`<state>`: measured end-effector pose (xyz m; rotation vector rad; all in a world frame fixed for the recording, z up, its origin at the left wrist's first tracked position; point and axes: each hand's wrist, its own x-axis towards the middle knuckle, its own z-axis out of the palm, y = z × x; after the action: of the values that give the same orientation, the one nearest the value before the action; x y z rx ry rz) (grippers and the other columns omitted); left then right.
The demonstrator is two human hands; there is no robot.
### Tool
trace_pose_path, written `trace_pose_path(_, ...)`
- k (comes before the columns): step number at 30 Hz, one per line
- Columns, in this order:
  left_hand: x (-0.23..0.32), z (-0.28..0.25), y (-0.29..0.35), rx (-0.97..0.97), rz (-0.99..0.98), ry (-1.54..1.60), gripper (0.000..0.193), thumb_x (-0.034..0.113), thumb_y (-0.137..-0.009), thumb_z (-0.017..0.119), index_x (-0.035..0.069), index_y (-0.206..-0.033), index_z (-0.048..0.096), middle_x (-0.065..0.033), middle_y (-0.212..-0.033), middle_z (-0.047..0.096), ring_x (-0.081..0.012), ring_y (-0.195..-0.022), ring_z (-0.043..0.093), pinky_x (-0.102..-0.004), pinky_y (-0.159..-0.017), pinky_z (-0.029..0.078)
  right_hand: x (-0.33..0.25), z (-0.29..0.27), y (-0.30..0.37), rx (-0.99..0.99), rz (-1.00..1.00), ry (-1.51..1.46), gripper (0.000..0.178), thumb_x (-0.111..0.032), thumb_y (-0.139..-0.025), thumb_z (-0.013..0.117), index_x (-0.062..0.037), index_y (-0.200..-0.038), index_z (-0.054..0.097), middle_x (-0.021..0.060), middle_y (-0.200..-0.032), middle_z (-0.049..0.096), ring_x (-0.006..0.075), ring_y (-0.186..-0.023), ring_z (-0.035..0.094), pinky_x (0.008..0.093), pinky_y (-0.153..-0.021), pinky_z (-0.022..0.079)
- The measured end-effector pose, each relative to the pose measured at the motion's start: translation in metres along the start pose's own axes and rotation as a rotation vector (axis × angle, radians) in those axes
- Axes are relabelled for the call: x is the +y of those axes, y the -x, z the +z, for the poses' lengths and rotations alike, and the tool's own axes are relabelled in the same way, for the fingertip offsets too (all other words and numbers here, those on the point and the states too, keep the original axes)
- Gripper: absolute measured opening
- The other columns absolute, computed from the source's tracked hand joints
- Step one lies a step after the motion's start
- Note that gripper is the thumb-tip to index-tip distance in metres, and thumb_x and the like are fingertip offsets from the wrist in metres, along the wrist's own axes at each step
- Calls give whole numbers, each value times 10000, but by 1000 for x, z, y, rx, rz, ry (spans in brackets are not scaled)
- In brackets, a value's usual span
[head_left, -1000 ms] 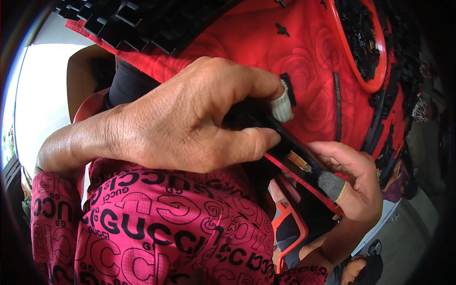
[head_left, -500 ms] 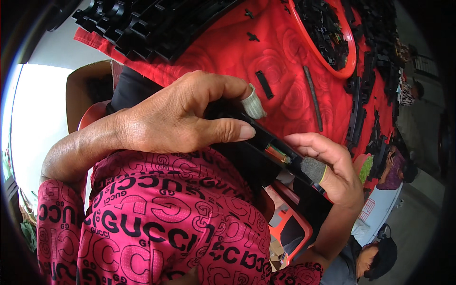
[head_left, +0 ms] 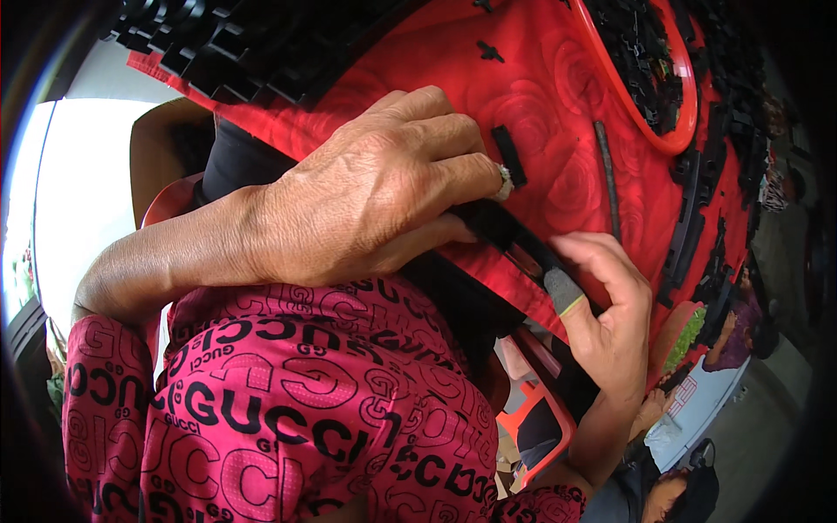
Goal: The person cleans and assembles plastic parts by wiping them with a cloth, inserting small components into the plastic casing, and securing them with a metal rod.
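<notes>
A long narrow black plastic part (head_left: 497, 228) with a slot along it is held between my two hands, tilted down to the right above my lap. My left hand (head_left: 375, 187) is closed at its upper left end, the thumb against it and the index finger bent over, with a pale finger cot on its tip. My right hand (head_left: 610, 305) grips the lower right end, the thumb in a grey finger cot pressed on top. Inside the slot a reddish patch shows. A short black strip (head_left: 508, 157) lies on the red cloth just beyond my left index fingertip.
The red rose-patterned cloth (head_left: 558, 113) bears a thin dark rod (head_left: 607, 179) and a small black cross-shaped piece (head_left: 490, 52). An orange-rimmed basket (head_left: 689, 105) holds many small black pieces. Black moulded parts (head_left: 244, 52) are piled at far left. Another person (head_left: 684, 488) is at lower right.
My left fingers have curled in and the hand has risen slightly over the part's end. The part has turned, so less of the slot's orange-brown inside shows. The view has shifted a little.
</notes>
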<state>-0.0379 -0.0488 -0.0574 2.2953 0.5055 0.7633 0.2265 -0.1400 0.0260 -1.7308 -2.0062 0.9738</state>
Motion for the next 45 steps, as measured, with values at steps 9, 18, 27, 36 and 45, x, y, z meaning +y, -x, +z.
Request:
trace_pose_path(9, 2, 1, -6, 20, -56, -16, 431, 232, -765, 831, 33, -1135, 738, -85, -1016, 641, -271, -902, 578, -395, -785, 487, 14, 14, -6, 48, -324, 261, 406, -75, -644, 820, -59, -1048, 778, 186, -1211, 662, 339, -1041, 634, 409, -814, 513)
trace_pose_path(18, 0, 7, -5, 49, -49, -19, 476, 218, -675, 817, 101, -1134, 769, -26, -946, 629, -211, -818, 561, -365, -664, 438, 15, 14, -13, 5, -372, 203, 429, 29, -657, 767, -60, -1077, 779, 134, -1101, 676, 293, -911, 635, 377, -737, 530)
trace_pose_path(27, 0, 8, -9, 100, -7, -43, 413, 167, -634, 800, 83, -1037, 790, -20, -904, 641, -194, -739, 540, -345, -613, 414, 19, 26, -12, 70, -448, 197, 292, 33, -772, 757, 2, -1062, 755, 153, -1001, 678, 283, -839, 647, 367, -651, 530)
trace_pose_path(36, 14, -13, -11, 421, -573, 641, 1032, 563, -852, 817, -66, -1545, 381, -108, -1435, 562, -167, -1211, 558, -339, -1107, 417, 7, -9, -13, -70, 143, -599, 170, -41, -900, 735, 70, -1024, 698, 159, -1130, 693, 164, -934, 663, 273, -768, 524)
trace_pose_path(45, -6, 4, 7, 296, -214, 737, 655, -8, -1008, 640, -31, -1580, 323, -256, -1522, 496, -295, -1414, 505, -452, -1178, 426, 12, -10, -13, -154, 475, -1242, 201, -24, -948, 681, 112, -1097, 678, 145, -1131, 715, 135, -968, 691, 259, -863, 546)
